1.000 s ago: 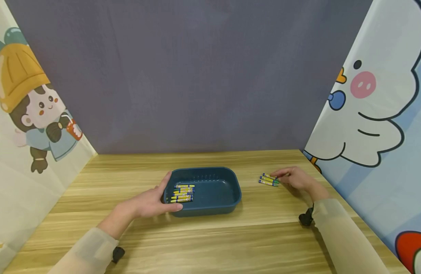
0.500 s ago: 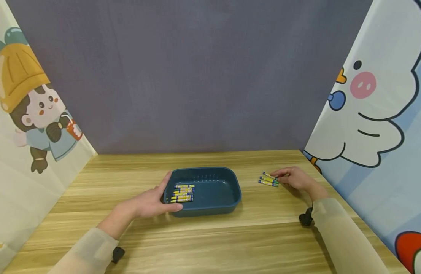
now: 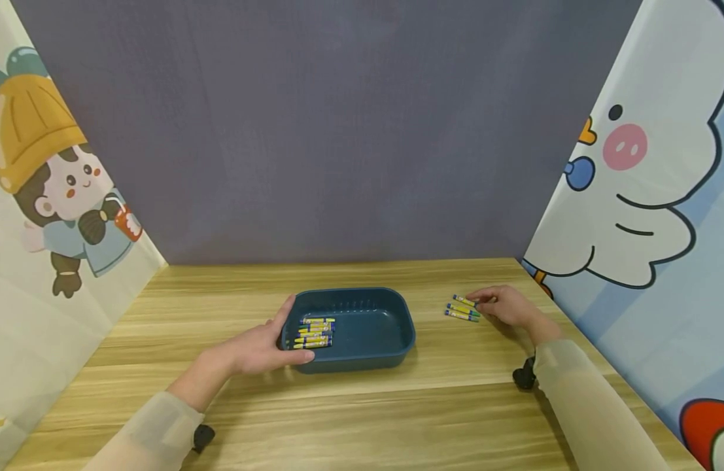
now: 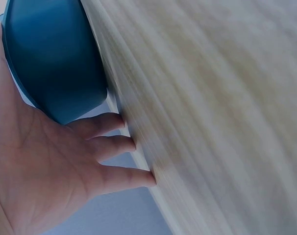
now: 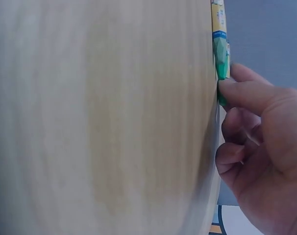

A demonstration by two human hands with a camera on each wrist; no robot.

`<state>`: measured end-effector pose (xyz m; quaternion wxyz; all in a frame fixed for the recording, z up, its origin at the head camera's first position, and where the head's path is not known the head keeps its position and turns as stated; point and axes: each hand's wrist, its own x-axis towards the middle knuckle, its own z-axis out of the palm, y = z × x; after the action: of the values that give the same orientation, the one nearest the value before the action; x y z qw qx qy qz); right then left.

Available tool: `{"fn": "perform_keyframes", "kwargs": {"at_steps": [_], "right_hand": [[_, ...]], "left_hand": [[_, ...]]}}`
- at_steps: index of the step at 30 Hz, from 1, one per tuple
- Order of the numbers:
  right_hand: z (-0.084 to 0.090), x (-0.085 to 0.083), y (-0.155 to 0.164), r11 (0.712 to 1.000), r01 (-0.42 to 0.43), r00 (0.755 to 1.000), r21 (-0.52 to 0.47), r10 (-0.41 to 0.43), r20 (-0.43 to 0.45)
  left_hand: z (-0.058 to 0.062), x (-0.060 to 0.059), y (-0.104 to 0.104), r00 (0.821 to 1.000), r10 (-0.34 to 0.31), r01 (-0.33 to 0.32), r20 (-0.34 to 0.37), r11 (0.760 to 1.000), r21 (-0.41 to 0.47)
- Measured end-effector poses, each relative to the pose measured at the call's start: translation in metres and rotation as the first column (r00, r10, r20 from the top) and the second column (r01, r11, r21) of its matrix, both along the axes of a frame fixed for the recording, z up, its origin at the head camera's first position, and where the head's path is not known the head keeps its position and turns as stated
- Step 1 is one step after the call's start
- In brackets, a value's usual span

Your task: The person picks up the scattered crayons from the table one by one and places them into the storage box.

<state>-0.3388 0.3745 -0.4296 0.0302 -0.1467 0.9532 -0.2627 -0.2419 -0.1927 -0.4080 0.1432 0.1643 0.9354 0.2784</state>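
Three crayons [image 3: 463, 308] lie side by side on the wooden worktop [image 3: 362, 412], to the right of a dark blue tray [image 3: 391, 333] and well apart from it. The right hand [image 3: 505, 306] rests at their right ends, fingertips touching the crayon farthest from the person; in the right wrist view the thumb [image 5: 246, 93] presses against a green crayon tip [image 5: 220, 61], with the other fingers curled behind it, so the hand appears to pinch that crayon, which lies on the worktop.

At the tray's left end, the left hand [image 3: 258, 347] grips the rim, thumb along the near wall and fingers reaching up the left side. The left wrist view shows the palm [image 4: 31, 161] against the tray's outer wall [image 4: 50, 58], with three fingers spread down onto the worktop. Inside the tray, toward its left half, a small stack of yellow-and-blue crayons [image 3: 314, 332] lies in a neat row, lengthwise across the tray.

Cartoon-printed panels [image 3: 644, 196] stand at both sides of the worktop, and a plain grey-purple backdrop [image 3: 338, 131] stands behind it.
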Motion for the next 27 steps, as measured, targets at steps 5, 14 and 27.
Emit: {"fn": "perform_keyframes", "kwargs": {"at_steps": [5, 14, 27], "right_hand": [[-0.002, -0.002, 0.001, 1.000, 0.003, 1.000, 0.006, -0.003, -0.001], [0.012, 0.001, -0.008, 0.998, 0.029, 0.999, -0.051, -0.030, -0.020], [0.058, 0.019, -0.094, 0.982, -0.128, 0.991, -0.139, 0.122, -0.052]], "left_hand": [[0.000, 0.000, 0.000, 1.000, 0.004, -0.004, 0.000, 1.000, -0.006], [0.001, 0.000, 0.001, 1.000, -0.002, 0.002, 0.011, 1.000, 0.001], [0.001, 0.001, -0.001, 1.000, 0.000, 0.000, 0.013, 1.000, -0.005]]}}
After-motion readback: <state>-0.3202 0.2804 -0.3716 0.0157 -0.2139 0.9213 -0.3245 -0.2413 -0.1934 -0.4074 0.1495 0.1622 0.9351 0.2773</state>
